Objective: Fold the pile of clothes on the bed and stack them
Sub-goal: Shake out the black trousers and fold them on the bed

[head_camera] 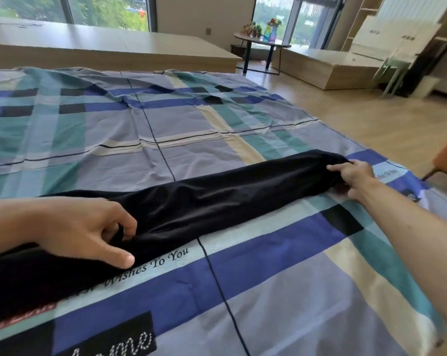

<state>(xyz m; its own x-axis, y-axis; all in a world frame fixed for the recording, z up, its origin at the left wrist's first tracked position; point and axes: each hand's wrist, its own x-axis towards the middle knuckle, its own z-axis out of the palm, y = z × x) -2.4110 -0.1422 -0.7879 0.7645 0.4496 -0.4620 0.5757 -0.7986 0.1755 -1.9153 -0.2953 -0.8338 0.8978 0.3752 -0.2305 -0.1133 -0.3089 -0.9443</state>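
Observation:
A long black garment (217,199) lies stretched across the bed from the near left to the right edge, folded into a narrow band. My left hand (88,229) pinches a fold of its cloth near the left end, thumb lying flat on the fabric. My right hand (353,176) grips the far right end of the garment, fingers curled into the cloth. The garment's left end runs out of view under my left forearm.
The bed is covered by a plaid sheet (165,129) in blue, teal, cream and black with printed words. Its right edge drops to a wooden floor (371,116). A small round table (262,44) with colourful items stands by the windows, beyond low wooden platforms.

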